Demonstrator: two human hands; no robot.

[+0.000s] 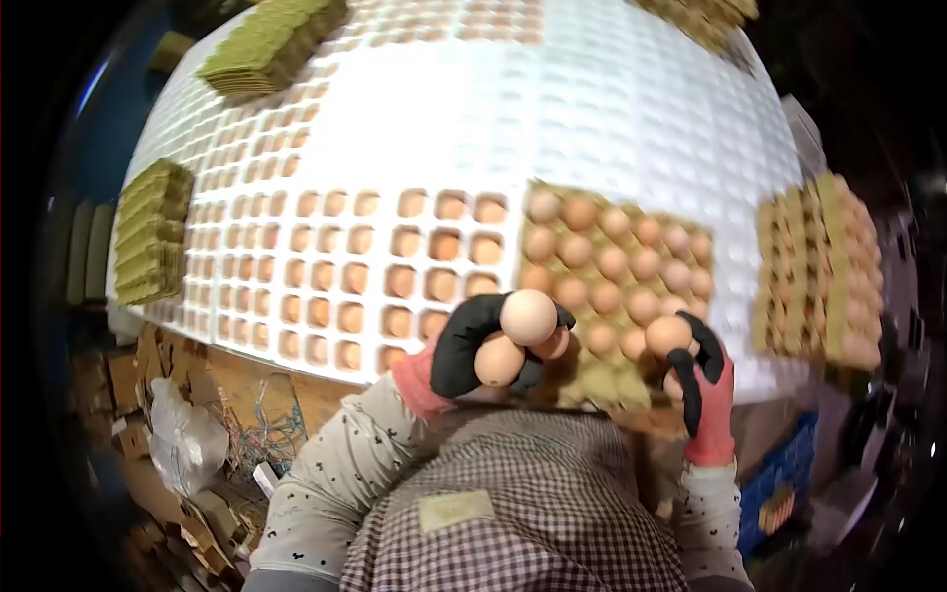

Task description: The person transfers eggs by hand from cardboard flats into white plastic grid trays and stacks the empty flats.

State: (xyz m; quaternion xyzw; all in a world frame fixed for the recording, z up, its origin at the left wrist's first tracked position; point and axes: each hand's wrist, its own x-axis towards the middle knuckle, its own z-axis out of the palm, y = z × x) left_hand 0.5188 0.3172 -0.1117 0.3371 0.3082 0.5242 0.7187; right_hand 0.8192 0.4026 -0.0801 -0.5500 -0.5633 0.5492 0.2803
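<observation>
egg tray (600,383) spans the gap between my hands and runs away from me. left hand (483,345) curled around a cluster of eggs (530,316) at its left edge. right hand (698,370) pinched narrow on one egg (670,336) over its right side. bare cups between hands, near edge; white grid (376,237) left, tray stack (835,257) well right.
</observation>
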